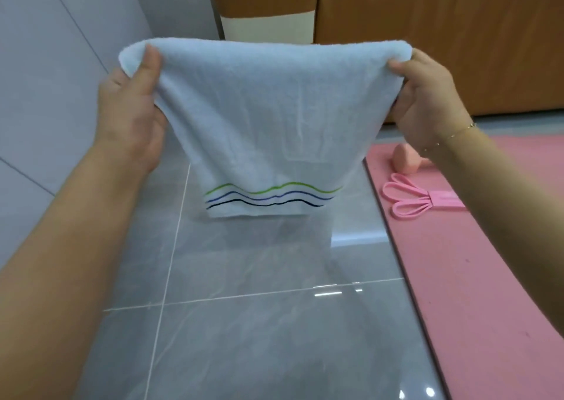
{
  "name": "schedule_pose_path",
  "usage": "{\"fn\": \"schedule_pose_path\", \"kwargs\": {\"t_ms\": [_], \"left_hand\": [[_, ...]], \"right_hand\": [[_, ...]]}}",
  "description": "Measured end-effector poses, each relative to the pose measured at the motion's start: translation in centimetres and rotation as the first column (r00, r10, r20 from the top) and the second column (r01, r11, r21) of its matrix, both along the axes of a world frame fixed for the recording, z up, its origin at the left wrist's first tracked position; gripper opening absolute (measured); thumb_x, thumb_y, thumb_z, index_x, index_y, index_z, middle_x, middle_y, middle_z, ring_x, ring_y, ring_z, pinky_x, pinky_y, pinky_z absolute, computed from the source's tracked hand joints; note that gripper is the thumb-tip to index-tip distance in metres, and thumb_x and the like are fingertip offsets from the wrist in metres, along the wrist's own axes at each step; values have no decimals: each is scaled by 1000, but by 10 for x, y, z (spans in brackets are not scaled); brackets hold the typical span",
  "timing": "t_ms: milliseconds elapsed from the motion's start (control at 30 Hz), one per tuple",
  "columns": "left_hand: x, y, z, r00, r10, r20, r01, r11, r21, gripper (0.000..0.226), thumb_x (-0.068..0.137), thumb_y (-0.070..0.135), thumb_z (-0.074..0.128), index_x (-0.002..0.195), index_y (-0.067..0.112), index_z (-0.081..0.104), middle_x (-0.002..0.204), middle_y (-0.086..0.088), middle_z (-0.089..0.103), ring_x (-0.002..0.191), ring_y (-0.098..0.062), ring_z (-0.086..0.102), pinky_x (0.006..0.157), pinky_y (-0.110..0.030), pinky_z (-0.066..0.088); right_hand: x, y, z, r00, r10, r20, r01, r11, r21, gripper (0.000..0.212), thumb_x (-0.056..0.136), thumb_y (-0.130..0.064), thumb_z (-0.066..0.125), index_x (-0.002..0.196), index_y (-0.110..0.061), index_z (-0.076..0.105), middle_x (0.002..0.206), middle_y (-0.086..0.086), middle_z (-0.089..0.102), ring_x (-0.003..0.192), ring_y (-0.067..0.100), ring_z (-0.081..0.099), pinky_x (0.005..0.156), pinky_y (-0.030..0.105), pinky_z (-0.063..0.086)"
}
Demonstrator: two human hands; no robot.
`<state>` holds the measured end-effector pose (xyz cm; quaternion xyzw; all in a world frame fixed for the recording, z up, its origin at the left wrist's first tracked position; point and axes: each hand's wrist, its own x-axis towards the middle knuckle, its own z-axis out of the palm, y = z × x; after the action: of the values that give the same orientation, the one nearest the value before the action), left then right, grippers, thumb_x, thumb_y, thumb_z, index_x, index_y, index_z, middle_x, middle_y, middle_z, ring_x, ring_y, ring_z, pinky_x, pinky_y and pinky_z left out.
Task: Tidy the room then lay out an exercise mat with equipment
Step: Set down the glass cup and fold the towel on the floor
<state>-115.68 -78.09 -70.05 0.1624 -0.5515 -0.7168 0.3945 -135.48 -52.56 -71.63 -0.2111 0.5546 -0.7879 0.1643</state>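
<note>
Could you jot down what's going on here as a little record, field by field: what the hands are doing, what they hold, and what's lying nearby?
Held item: pale blue towel, hanging doubled, wavy green, blue and dark stripes near its lower edge
Left hand: pinches the towel's top left corner
Right hand: pinches the top right corner
Floor: glossy grey tiles
Mat: pink exercise mat, laid out at right
On the mat: pink resistance band; a small pink block, partly hidden
Behind: brown sofa
</note>
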Motion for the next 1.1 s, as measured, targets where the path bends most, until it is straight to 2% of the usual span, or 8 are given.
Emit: {"fn": "schedule_pose_path", "kwargs": {"t_ms": [100,233,333,500,700,833,1000,1100], "left_hand": [[4,2,4,999,46,11,-44,992,-122,18,95,10,54,107,3,66,113,-13,68,114,-29,61,101,-45,47],[16,0,5,969,75,235,21,924,-381,37,92,-1,48,128,7,54,124,-4,63,115,-15,61,98,-32,49],[23,-3,-3,924,262,278,-91,858,-506,35,89,3,52,122,10,60,116,1,67,107,-6,64,94,-27,51],[17,-12,-13,933,290,212,-220,928,-302,10,88,8,63,89,18,66,76,14,73,81,-7,67,89,-34,55],[-17,-31,14,982,187,-7,-186,975,-118,12,89,5,62,101,3,63,83,3,75,89,-16,69,84,-31,56],[-27,-35,32,982,109,-153,-132,981,-144,17,89,4,61,105,-2,60,99,-10,73,99,-25,67,91,-39,53],[3,-29,12,990,144,6,-140,968,-210,66,78,37,75,123,-4,49,113,-3,68,109,-19,63,98,-36,50],[45,-3,-39,970,173,169,-140,972,-190,46,83,31,69,118,7,51,103,11,69,105,-8,63,95,-26,51]], "right_hand": [[0,3,9,995,6,-97,-5,1000,7,22,91,-12,55,109,-4,64,112,14,66,106,26,62,91,36,49],[6,-1,11,986,-84,-146,85,996,1,13,91,-21,61,94,-10,67,98,10,66,92,18,61,84,34,49],[2,-3,7,982,-136,-132,144,988,50,16,89,-25,63,89,-10,70,97,10,66,88,18,59,76,30,48],[-6,-9,-5,974,-175,-140,192,974,120,10,88,-24,66,85,-17,72,92,1,68,87,11,61,77,23,49],[-24,-21,12,970,-179,-167,183,983,11,19,89,-26,65,99,-11,71,101,3,69,96,15,62,80,27,51],[-30,-21,28,972,-181,-151,162,978,-129,26,90,-22,62,106,-1,67,102,11,66,93,19,60,77,29,48],[-8,-1,15,999,-29,-27,25,986,-162,22,93,-15,51,100,-4,68,107,12,66,100,22,61,87,32,47],[22,25,-29,991,105,78,-104,994,-14,21,89,-9,49,79,-8,68,84,6,69,82,18,64,80,26,49]]}}
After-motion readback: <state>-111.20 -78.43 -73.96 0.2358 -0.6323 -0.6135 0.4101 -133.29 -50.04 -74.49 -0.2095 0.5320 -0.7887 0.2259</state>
